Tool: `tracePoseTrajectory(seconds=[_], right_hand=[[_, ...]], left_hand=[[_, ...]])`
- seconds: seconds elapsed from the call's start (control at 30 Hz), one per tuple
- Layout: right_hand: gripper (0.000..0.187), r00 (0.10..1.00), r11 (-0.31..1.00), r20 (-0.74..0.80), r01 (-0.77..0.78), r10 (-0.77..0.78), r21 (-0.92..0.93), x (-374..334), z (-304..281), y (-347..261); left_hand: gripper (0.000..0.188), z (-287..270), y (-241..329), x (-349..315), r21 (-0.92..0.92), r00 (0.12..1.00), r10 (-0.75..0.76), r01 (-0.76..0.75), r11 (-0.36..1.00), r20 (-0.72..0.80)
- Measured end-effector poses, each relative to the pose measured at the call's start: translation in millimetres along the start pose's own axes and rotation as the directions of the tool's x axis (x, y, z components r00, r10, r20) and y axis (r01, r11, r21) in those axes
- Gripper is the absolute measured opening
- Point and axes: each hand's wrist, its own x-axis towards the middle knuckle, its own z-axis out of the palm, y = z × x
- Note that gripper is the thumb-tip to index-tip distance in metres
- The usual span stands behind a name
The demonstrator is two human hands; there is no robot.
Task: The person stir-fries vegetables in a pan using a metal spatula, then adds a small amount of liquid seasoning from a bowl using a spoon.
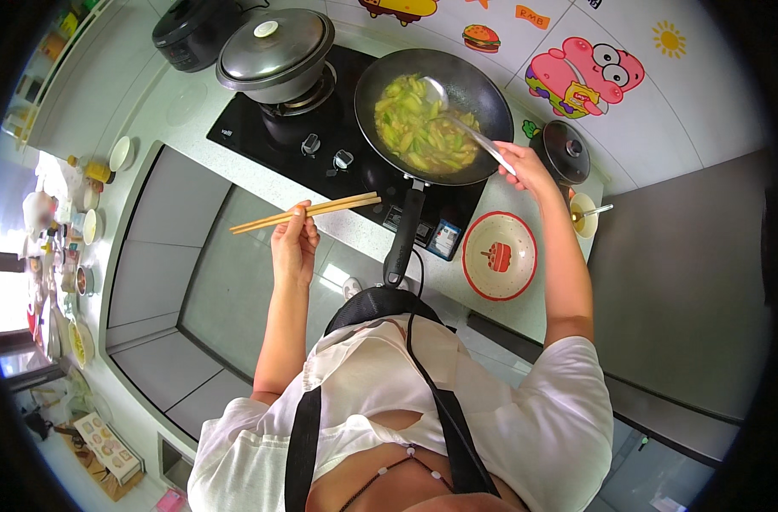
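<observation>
A dark wok on the right side of the black stove holds sliced green vegetables in some liquid. My right hand is closed around the handle of a metal ladle, whose bowl rests among the vegetables. Over the counter's front edge, my left hand grips a pair of wooden chopsticks, away from the wok. The wok's black handle points back toward me. Right of that handle sits a white bowl with a red rim and a red picture inside.
A lidded steel pot stands on the left burner, with a black rice cooker beyond it. To the right are a small dark lidded pot and a yellowish bowl with a spoon. Dishes and bottles line the left counter.
</observation>
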Motion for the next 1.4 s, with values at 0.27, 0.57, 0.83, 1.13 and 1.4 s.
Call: tracePoseTrajectory(seconds=[0.27, 0.57, 0.83, 1.13, 1.4], right_hand=[[0.030, 0.972, 0.933, 0.026, 0.233, -0.235, -0.275, -36.3, -15.2, -7.9], [0.026, 0.863, 0.755, -0.188, 0.281, -0.468, -0.592, -84.6, -52.3, -19.8], [0.029, 0.856, 0.629, -0.272, 0.077, -0.440, -0.773, -66.5, -51.6, -17.9], [0.032, 0.998, 0.976, -0.003, 0.062, -0.064, -0.209, -42.1, -18.6, -8.2], [0.031, 0.932, 0.856, -0.022, 0.324, -0.363, -0.402, -90.9, -25.1, -48.6]], left_hand=[[0.017, 4.1, 0.0, 2.0, -0.005, 1.000, 0.003, -0.003, 1.000, -0.002], [0.019, 12.9, -4.2, 7.8, 0.017, 0.999, -0.007, 0.006, 1.000, 0.036], [0.018, 11.6, -7.1, 8.5, 0.006, 0.999, -0.018, 0.018, 1.000, 0.037], [0.019, 9.9, -6.2, 8.1, -0.004, 0.999, -0.028, 0.028, 1.000, 0.018], [0.019, 13.2, -3.9, 7.4, 0.009, 0.999, -0.023, 0.022, 1.000, 0.040]])
